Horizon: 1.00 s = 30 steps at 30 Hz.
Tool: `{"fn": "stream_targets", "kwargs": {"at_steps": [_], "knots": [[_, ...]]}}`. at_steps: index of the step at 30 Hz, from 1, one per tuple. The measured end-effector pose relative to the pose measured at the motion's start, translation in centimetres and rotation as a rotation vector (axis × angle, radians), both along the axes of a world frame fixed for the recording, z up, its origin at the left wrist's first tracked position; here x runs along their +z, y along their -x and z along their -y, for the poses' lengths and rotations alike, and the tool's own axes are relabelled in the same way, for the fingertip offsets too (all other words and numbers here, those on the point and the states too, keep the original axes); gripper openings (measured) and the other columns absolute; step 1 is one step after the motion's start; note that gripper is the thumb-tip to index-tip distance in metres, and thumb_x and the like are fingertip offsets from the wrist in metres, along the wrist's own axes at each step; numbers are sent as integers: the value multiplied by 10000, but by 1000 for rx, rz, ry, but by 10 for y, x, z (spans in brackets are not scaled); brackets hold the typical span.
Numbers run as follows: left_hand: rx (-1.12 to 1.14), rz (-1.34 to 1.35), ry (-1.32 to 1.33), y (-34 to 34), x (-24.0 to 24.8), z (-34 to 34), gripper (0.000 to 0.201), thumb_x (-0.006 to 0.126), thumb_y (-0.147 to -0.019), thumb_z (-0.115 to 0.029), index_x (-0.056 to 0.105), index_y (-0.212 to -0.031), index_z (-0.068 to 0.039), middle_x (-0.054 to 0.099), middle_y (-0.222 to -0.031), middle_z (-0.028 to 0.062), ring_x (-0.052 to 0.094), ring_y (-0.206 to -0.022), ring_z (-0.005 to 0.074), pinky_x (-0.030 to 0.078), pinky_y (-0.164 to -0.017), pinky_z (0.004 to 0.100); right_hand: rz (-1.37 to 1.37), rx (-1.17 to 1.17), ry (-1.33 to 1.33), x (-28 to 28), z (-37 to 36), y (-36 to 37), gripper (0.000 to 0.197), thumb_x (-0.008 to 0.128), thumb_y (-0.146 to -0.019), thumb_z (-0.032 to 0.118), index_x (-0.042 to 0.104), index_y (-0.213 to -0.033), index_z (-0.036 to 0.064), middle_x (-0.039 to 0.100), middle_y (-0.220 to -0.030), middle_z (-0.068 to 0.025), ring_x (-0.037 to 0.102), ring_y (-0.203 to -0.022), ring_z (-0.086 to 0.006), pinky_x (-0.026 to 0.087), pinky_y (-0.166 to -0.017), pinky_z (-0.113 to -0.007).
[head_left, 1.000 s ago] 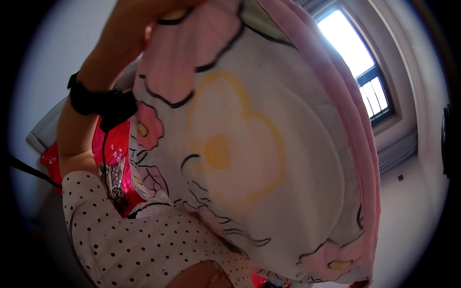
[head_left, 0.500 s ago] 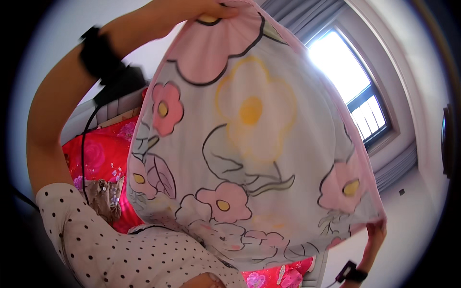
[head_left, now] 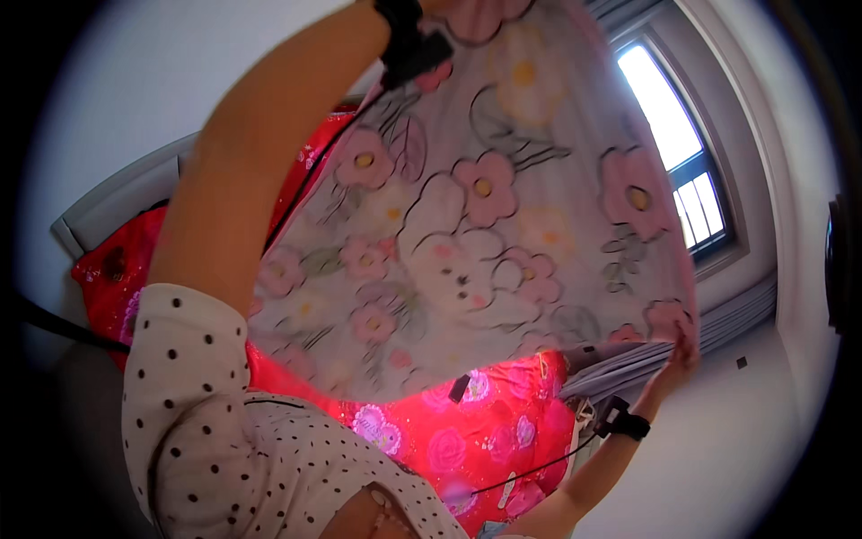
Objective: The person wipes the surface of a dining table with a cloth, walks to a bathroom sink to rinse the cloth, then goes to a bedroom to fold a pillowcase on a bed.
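Observation:
A thin flowered cloth (head_left: 467,269) hangs stretched between my raised hands, pale with a pink edge and printed with a white rabbit and pink and yellow flowers. Only a sliver of my left hand (head_left: 435,5) shows at the top edge, its fingers mostly cut off; the cloth's upper corner still hangs from it. At the right, my right hand (head_left: 685,349) grips the lower right corner, its fingers closed on the pink edge. The cloth's lower edge hangs over a bed with a red flowered cover (head_left: 449,440).
Black straps with small devices and cables are on my wrists, the left strap (head_left: 400,27) near the cloth. A grey headboard (head_left: 126,202) rises behind the bed. A bright window (head_left: 669,126) and grey curtain (head_left: 727,328) stand at the right. A small dark object (head_left: 461,388) lies on the bed.
My left hand has gone up and to the right, nearly out of view. My right hand has risen with its corner. The cloth has lifted, showing the rabbit and more of the red bed cover.

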<state>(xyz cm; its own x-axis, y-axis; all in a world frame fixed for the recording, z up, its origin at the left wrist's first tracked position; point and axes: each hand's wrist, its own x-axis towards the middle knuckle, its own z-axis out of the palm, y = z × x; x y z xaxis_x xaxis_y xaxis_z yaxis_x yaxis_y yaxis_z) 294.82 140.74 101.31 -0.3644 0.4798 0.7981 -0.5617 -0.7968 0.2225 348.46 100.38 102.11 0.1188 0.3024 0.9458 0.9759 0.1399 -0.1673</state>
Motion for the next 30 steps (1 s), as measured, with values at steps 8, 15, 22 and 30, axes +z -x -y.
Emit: {"fn": "stream_targets", "kwargs": {"at_steps": [8,15,22,30], "knots": [[-307,-714,107,29,-91,92,112,683,-724,-48,572,-717,-39,598,-720,32,520,-612,63,392,-563,173,-533,-93,42,-49,111,32,280,418,-902,84,478,-1138,-55,517,-1078,-143,515,-1006,-224,405,-955,-355],[-246,-730,-78,-22,-114,159,165,658,-660,-155,597,-695,-6,575,-609,102,522,-538,180,416,-506,315,-562,-632,615,-76,159,3,350,501,-852,97,472,-1176,-30,525,-1135,-120,508,-1041,-181,398,-906,-337],[-551,-802,-178,-111,-85,237,151,609,-608,-111,599,-678,22,546,-554,89,504,-527,150,411,-498,274,-360,310,726,-68,-6,289,415,475,-895,261,425,-1214,1,494,-1173,-129,458,-1116,-228,326,-962,-333],[-824,-1035,-188,-79,-199,209,717,752,-652,-215,394,-1243,-23,462,-1216,130,440,-1123,238,330,-980,354,-48,207,449,-70,14,236,91,541,-749,-52,606,-799,-12,553,-941,-99,531,-874,-194,417,-783,-281]]}}
